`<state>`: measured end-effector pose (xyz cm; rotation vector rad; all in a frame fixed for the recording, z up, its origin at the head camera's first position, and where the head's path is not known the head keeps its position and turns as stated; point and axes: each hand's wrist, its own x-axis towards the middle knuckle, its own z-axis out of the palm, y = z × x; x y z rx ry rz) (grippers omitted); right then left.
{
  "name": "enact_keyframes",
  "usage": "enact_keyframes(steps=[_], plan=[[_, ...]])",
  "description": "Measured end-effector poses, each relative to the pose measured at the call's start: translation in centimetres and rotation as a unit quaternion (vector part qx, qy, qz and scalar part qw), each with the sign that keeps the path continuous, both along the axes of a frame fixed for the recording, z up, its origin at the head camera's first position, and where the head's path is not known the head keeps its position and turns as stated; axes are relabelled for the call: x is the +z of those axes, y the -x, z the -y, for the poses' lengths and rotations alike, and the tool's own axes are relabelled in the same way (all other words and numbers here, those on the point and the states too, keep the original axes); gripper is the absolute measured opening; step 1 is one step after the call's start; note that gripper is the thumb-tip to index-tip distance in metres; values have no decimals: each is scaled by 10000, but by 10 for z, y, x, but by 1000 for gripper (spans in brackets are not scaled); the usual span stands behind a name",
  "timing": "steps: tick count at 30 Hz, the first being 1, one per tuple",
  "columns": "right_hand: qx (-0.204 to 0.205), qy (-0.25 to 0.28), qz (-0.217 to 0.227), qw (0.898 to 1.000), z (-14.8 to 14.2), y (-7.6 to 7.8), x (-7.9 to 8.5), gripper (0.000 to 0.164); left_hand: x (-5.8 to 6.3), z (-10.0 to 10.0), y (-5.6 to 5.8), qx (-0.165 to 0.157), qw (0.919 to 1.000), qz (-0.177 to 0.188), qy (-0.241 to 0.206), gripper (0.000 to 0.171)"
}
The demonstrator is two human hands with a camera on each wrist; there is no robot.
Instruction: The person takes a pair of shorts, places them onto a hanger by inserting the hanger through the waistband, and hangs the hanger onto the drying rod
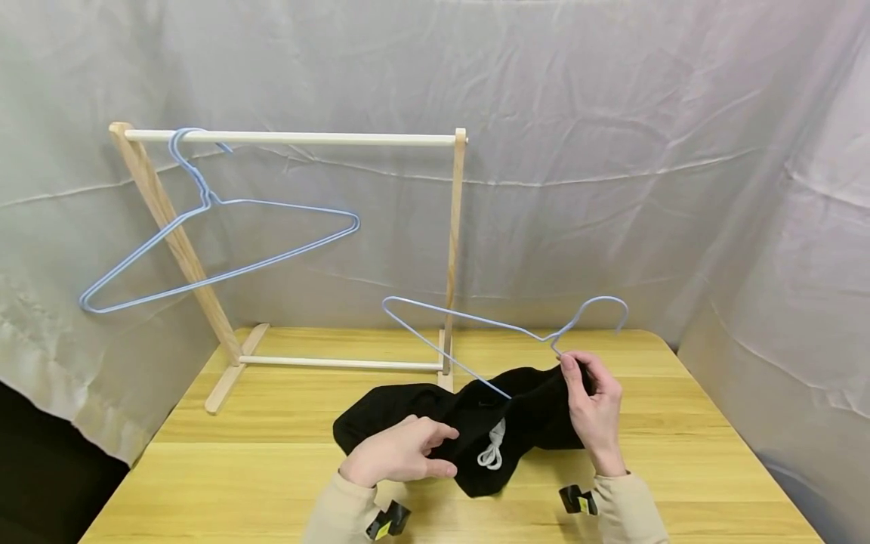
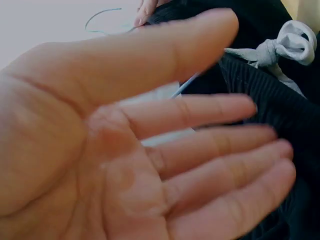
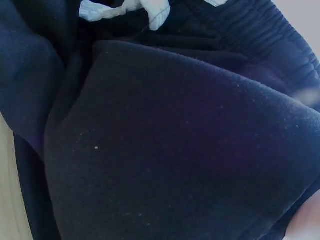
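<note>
Black drawstring trousers or shorts (image 1: 469, 446) lie bunched on the table, with a tied white drawstring (image 1: 495, 447) at the gathered waistband. My right hand (image 1: 594, 408) pinches the waistband at the right, thumb in front, just below the neck of a light-blue wire hanger (image 1: 469, 314). The hanger's right end is hidden inside the waist; its left end sticks out above the cloth. Over the garment's left part my left hand (image 1: 404, 451) is held with fingers extended and nothing in them. Dark cloth (image 3: 175, 140) fills most of the right wrist view.
A wooden rack (image 1: 457, 242) with a white top rail (image 1: 326, 139) stands at the back left of the wooden table (image 1: 680, 423). Light-blue hangers (image 1: 285, 261) hang together at the rail's left end. Grey curtains (image 1: 578, 91) surround the table.
</note>
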<state>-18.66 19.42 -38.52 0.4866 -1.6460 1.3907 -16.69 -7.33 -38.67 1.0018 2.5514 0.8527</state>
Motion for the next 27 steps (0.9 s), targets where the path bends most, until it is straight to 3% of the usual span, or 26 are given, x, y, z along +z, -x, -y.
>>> enact_keyframes(steps=[2,6,12,17,23,27], plan=[[-19,39,-54,10000,1,0,0,5,2,2,-3,230,9989,-317,262,48],[-38,102,-96,9999,1,0,1,11,2,9,-4,685,9959,-483,348,51],[96,270,-121,9995,1,-1,0,11,-1,24,0,860,9956,-334,135,49],[153,380,-145,9991,1,-1,1,9,-3,30,1,906,9949,-446,-65,41],[180,464,-170,9986,0,-2,3,5,-2,34,1,1365,9892,-481,232,39],[173,478,-212,9985,-1,-2,4,5,-3,41,5,1525,9877,-282,224,30]])
